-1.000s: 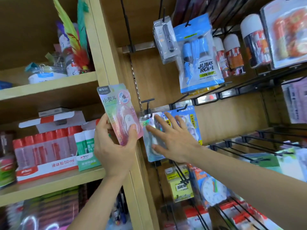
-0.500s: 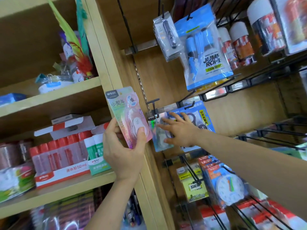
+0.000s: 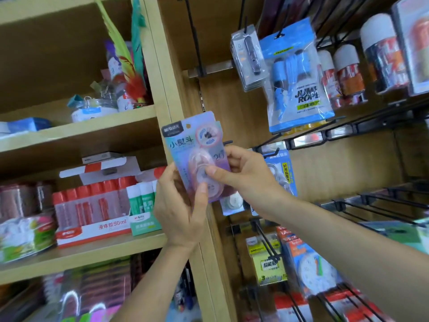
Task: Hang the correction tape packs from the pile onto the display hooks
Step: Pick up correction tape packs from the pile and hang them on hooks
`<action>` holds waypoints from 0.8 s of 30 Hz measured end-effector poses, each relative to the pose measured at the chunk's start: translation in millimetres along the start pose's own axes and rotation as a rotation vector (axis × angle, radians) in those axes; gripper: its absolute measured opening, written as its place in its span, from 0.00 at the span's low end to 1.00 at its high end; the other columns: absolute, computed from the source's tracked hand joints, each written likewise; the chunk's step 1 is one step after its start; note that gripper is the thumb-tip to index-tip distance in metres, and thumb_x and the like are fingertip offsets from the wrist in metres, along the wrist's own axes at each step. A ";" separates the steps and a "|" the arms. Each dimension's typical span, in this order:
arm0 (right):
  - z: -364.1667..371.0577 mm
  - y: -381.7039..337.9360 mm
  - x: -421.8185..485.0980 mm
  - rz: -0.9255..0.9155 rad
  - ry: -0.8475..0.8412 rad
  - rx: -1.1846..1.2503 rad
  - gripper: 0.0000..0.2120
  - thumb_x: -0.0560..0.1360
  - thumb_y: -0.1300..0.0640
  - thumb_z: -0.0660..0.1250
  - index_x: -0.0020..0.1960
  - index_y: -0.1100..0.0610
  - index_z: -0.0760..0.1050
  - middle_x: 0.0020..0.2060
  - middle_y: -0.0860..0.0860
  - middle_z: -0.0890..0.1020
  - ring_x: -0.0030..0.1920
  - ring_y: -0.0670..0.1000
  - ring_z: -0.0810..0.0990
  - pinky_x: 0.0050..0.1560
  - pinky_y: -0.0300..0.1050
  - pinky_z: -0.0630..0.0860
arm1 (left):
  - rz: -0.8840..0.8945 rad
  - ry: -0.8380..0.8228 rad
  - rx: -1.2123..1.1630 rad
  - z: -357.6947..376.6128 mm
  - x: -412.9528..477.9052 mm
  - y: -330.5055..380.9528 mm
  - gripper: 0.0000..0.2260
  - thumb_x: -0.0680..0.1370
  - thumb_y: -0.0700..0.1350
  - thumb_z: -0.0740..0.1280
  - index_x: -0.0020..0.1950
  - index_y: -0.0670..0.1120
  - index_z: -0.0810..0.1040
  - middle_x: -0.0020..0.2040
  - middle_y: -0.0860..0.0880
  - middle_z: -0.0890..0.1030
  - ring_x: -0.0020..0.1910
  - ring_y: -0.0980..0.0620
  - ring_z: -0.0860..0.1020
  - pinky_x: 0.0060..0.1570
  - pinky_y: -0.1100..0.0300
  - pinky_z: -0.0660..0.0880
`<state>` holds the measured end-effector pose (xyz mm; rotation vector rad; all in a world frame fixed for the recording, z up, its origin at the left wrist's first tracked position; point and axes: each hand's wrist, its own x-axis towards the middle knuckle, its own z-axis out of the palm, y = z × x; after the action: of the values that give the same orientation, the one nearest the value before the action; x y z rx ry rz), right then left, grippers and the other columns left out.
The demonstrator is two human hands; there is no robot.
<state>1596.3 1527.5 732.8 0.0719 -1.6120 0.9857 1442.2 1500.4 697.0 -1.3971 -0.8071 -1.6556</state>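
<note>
A pastel pink-and-blue correction tape pack is held upright in front of the wooden shelf post. My left hand grips its lower part from below, thumb on the clear blister. My right hand pinches the pack's right side, thumb on the blister too. Just behind the pack's upper right a black display hook sticks out. More hung tape packs show below my right hand, and blue-carded ones hang on the neighbouring hook behind my right wrist.
Left shelves carry red glue bottles, green glue sticks and a feather shuttlecock. Jump rope packs hang above right. Bare black hooks jut out at right. Yellow sticky packs and toy clocks hang below.
My right hand left the hung packs and moved left to grasp the pack's right side. The pack shifted right, toward the hook.
</note>
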 end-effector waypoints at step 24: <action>-74.2 51.7 -38.2 0.117 0.170 -0.394 0.09 0.74 0.66 0.71 0.50 0.54 0.78 0.37 0.39 0.84 0.37 0.40 0.81 0.40 0.34 0.74 | 0.103 -0.270 0.553 -4.1 -10.0 -8.7 0.30 0.76 0.50 0.64 0.79 0.46 0.65 0.80 0.48 0.62 0.80 0.47 0.58 0.74 0.47 0.66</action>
<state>1638.6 1589.3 669.4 -0.3697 -1.6367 0.7247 1433.2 1502.7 686.6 -1.2440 -1.2148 -1.0601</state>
